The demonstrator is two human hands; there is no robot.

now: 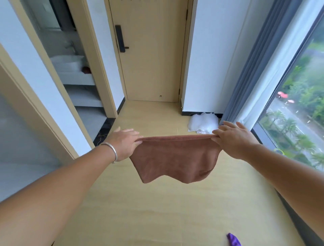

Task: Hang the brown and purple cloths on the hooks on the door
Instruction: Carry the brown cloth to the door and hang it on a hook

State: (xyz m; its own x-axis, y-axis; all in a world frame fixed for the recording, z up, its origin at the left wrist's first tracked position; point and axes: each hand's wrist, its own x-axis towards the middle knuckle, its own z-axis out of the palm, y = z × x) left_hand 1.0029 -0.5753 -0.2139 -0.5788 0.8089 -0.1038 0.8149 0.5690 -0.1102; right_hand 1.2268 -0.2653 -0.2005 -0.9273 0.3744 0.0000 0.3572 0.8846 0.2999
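Both hands are holding the brown cloth (175,158) stretched out in mid-air, facing the door (152,52). The left hand (122,144) is pinching the top-left corner w/ thumb under and fingers over the hem; the right hand (235,138) is pinching the top-right corner the same way, other fingers spread out straight. The cloth is hanging below that taut top edge, its lower edge sagging unevenly above the floor (157,210).

Step in hand: carrying the brown cloth to the door hooks. To do it well, I'd be keeping the top hem taut and level, lifting high enough that the hem clears a hook, then easing it over before letting go. The hooks (126,1) are probably those small dark marks along the door's top edge, but they're barely in view.

Count: 1 brown cloth, in hand. 1 purple cloth (233,239), lying on the floor at the bottom edge of the view, only partly showing. 1 door, shut, w/ 1 black handle (121,38). 1 white bundle (203,123) lying on the floor by the curtain (254,70). 1 bracelet (112,151) on the left wrist.
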